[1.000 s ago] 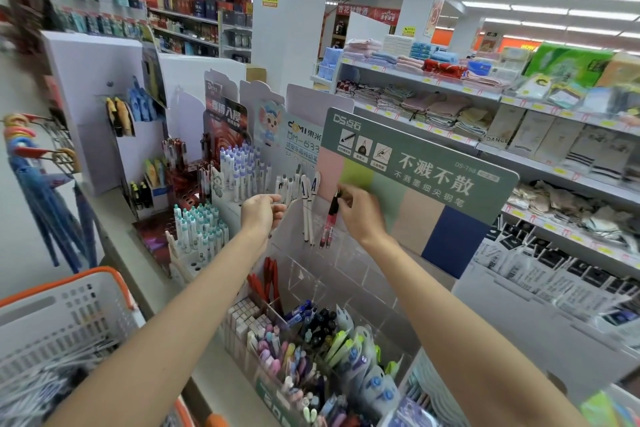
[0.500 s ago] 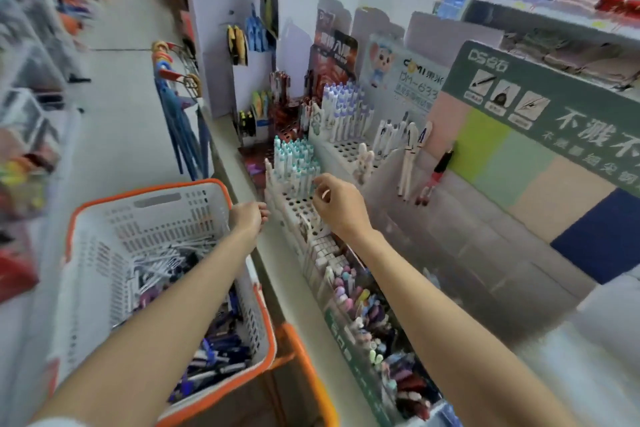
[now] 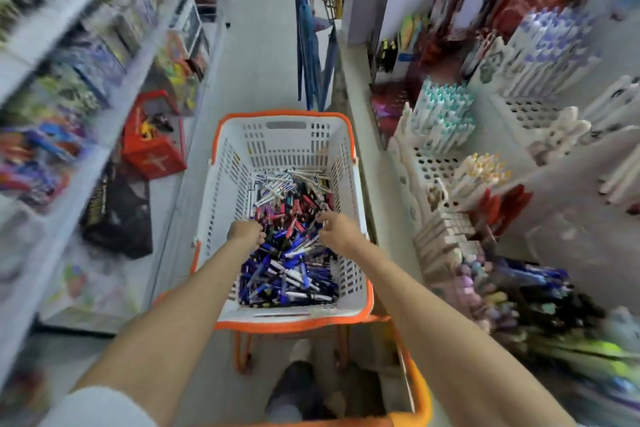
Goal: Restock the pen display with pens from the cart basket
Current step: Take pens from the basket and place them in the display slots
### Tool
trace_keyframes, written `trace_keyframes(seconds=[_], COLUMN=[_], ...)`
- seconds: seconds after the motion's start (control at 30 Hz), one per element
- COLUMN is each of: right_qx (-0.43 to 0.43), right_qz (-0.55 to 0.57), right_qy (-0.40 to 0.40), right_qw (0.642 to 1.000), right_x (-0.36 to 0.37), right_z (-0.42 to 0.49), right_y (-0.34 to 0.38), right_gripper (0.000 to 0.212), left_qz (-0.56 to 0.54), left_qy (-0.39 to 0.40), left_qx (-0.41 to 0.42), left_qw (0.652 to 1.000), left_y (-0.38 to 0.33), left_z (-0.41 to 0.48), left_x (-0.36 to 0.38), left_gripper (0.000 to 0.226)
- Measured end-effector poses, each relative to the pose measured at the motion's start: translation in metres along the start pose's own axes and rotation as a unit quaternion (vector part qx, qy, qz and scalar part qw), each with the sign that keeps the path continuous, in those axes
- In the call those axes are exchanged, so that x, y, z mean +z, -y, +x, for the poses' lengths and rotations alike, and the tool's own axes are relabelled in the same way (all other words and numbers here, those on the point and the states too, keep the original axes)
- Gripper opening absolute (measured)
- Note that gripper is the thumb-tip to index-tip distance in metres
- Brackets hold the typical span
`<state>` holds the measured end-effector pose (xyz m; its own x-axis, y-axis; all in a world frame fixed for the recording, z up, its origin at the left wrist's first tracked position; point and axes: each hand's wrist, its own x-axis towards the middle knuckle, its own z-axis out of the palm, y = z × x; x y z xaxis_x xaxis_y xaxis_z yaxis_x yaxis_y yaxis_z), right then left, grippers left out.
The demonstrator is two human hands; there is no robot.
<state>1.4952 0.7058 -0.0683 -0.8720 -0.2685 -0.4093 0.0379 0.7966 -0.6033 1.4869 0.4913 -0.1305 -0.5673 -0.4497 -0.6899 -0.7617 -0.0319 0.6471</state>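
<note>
The white cart basket with an orange rim (image 3: 287,123) stands in the aisle right below me. A loose heap of pens (image 3: 291,253) covers its bottom: blue, black, red and white ones. My left hand (image 3: 245,229) is down in the basket, its fingers curled into the left side of the heap. My right hand (image 3: 338,228) is beside it, bent fingertips touching pens near the middle. Whether either hand holds a pen is hidden. The pen display (image 3: 450,135) runs along the right, with white perforated holders and rows of upright pens.
The orange cart frame (image 3: 417,388) sits under the basket, and my shoe (image 3: 294,388) shows below it. Umbrellas (image 3: 313,55) hang beyond the basket. A red basket (image 3: 152,149) and a dark bag (image 3: 117,215) lie on the floor by the left shelves.
My view swung from the display down to the basket. My right hand left the red pen hanging on the display, and both hands came down into the pen heap.
</note>
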Motion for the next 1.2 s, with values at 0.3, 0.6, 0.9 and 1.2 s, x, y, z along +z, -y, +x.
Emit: trace_keyframes(seconds=[0.3,0.6,0.9,1.2], right_qx=[0.087,0.115,0.134,0.139], right_qz=[0.032,0.106,0.139,0.153], right_qy=[0.030,0.002,-0.001,0.006], right_qw=[0.995,0.988,0.981,0.978], right_x=[0.044,0.064,0.070,0.080], right_z=[0.037,0.049,0.051,0.055], right_y=[-0.025,-0.038,-0.046,-0.043], right_gripper=[0.045,0.046,0.038,0.035], left_qz=[0.385,0.442,0.534,0.684], left_qy=[0.006,0.079,0.111,0.103], left_qx=[0.145,0.230,0.280,0.342], left_qw=[0.911,0.864,0.790,0.636], left_y=[0.039,0.044,0.063,0.043], left_z=[0.042,0.081,0.099,0.094], left_x=[-0.003,0.030,0.020,0.015], left_gripper=[0.051,0.106,0.072,0.050])
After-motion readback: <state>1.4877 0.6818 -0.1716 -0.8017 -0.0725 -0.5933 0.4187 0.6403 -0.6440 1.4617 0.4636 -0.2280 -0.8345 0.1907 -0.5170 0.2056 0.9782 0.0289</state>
